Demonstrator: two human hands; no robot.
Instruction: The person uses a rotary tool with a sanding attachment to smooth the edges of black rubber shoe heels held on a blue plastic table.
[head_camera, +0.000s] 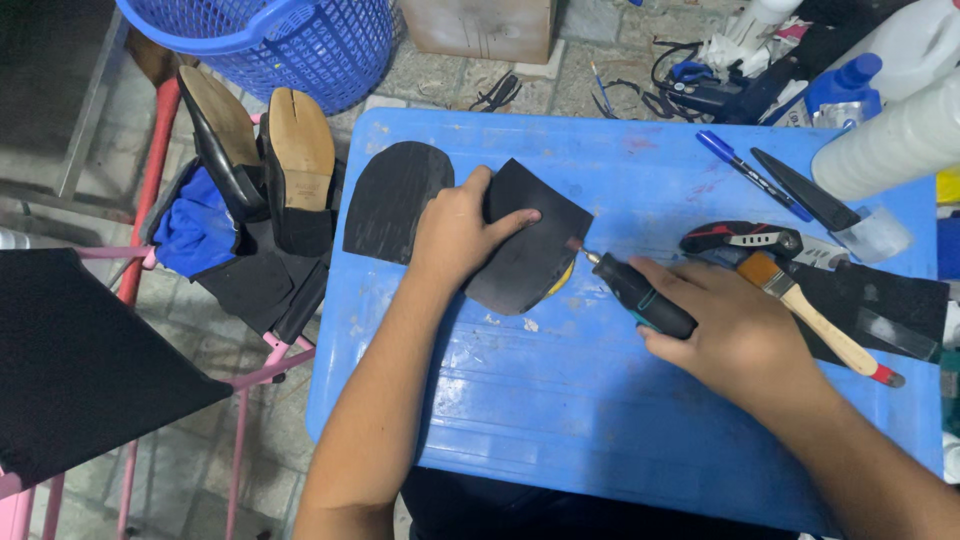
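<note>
Nearest the camera, two bare forearms reach up over the blue plastic bench (560, 400). The right hand (735, 330) wraps its fingers closed around a dark rotary tool (640, 295) with a teal band, held low and nearly flat, its small tip pointing left and meeting the right edge of a black rubber sole piece (530, 245). The left hand (455, 235) lies palm-down on that sole piece, fingers pressed together over its upper left part, the thumb stretched out across the black surface. The piece lies tilted near the middle of the bench, with something yellow showing just under its lower right edge. A second black sole piece (392, 200) with a rounded top lies flat just to the left, beside the left hand. To the right of the right hand rest a wooden-handled brush (815, 320), a black-and-red utility knife (745, 240) and a blue pen (750, 175). Off the bench's left side, a pair of shoes (265, 160) sits sole-up on a pink rack, below a blue basket (290, 40).
</note>
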